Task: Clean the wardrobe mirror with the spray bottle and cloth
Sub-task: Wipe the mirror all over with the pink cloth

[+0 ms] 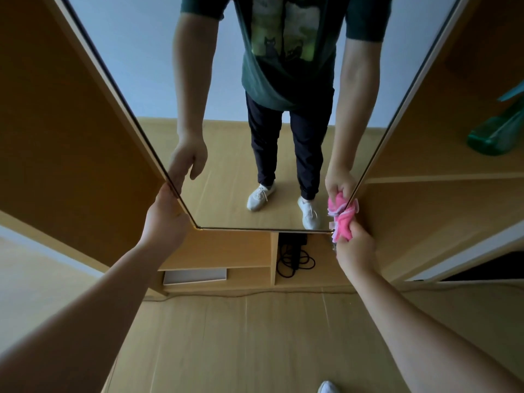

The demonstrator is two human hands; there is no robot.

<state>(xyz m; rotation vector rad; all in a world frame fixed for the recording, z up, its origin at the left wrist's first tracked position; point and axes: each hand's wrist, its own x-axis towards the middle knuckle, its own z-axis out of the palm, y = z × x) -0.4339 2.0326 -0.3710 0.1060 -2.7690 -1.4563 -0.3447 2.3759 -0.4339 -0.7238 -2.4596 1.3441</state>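
Observation:
The tall wardrobe mirror fills the middle of the view and reflects a person standing on the wooden floor. My left hand grips the mirror's left edge near its lower corner. My right hand holds a bunched pink cloth pressed against the mirror's lower right corner and its right edge. A green spray bottle stands on a wardrobe shelf at the far right, cut off by the frame's edge.
Wooden wardrobe panels flank the mirror on both sides. Below the mirror, low compartments hold a white flat box and a coiled black cable. Wood-look floor stretches toward me; my white shoe shows at the bottom.

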